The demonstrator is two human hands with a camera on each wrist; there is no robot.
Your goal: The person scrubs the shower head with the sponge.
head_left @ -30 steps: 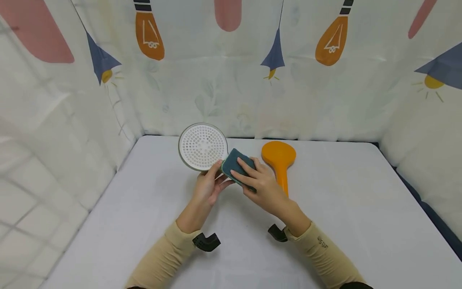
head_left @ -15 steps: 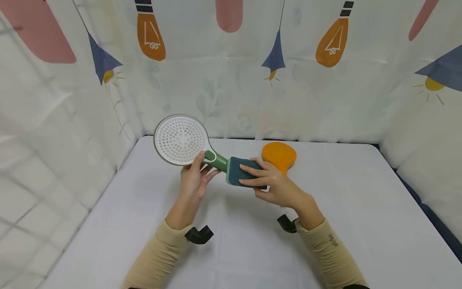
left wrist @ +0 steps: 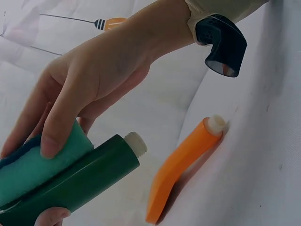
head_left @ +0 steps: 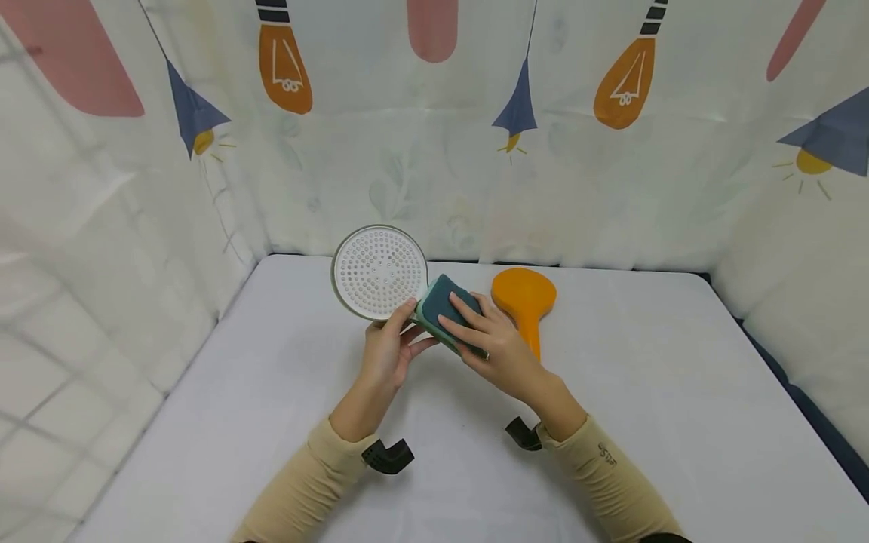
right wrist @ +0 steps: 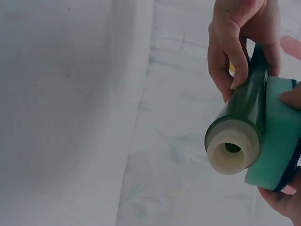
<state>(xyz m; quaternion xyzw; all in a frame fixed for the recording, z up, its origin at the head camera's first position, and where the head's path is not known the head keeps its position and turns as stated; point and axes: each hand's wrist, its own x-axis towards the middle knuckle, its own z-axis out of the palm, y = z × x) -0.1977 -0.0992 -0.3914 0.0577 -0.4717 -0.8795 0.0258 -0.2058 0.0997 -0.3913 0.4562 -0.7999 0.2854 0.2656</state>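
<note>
A green handheld shower head (head_left: 380, 273) with a white nozzle face is held above the table, face toward me. My left hand (head_left: 387, 354) grips it at the neck, where the green handle (right wrist: 247, 101) begins. Along that handle my right hand (head_left: 498, 351) presses a sponge (head_left: 440, 302), dark teal on its outer side and light green below. In the left wrist view the sponge's light green side (left wrist: 42, 165) lies against the handle, right fingers bent around it. The handle's pale threaded end (right wrist: 230, 150) sticks out bare. The nozzle face is hidden in both wrist views.
An orange shower head (head_left: 524, 294) lies on the white table (head_left: 645, 362) just beyond the right hand, its handle toward me. A patterned curtain (head_left: 434, 151) hangs behind the table and along both sides.
Half a second ago the sponge sat lower on the handle and the shower head was farther left. Now the sponge is up near the head again, and the shower head has come back right.
</note>
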